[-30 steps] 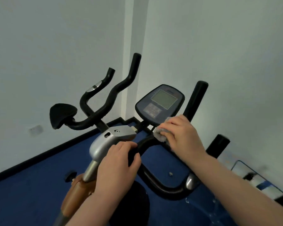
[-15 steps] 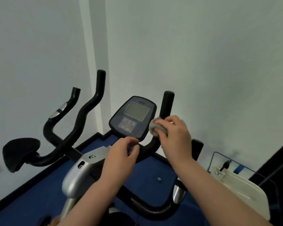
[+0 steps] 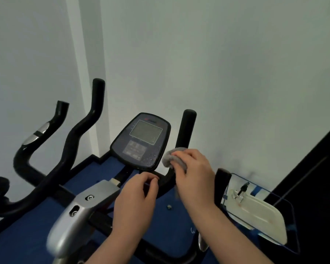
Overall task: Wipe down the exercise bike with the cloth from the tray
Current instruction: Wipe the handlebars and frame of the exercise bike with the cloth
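The cloth (image 3: pixel 174 159) is grey, soft and bunched into a small wad. The right hand (image 3: pixel 193 175) grips it with curled fingers against the black handlebar (image 3: pixel 186 130), just right of the console (image 3: pixel 141 140). The console is dark, with a grey screen and small drops on its lower right part. The left hand (image 3: pixel 134 201) is below the console, fingers curled on the bar (image 3: pixel 165 184) there. Far right of the console lies a white tray (image 3: pixel 259 216) on the blue floor (image 3: pixel 27 225).

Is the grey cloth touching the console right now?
Apart. In the head view the cloth, gripped by the right hand, sits beside the console with a sliver of wall between them.
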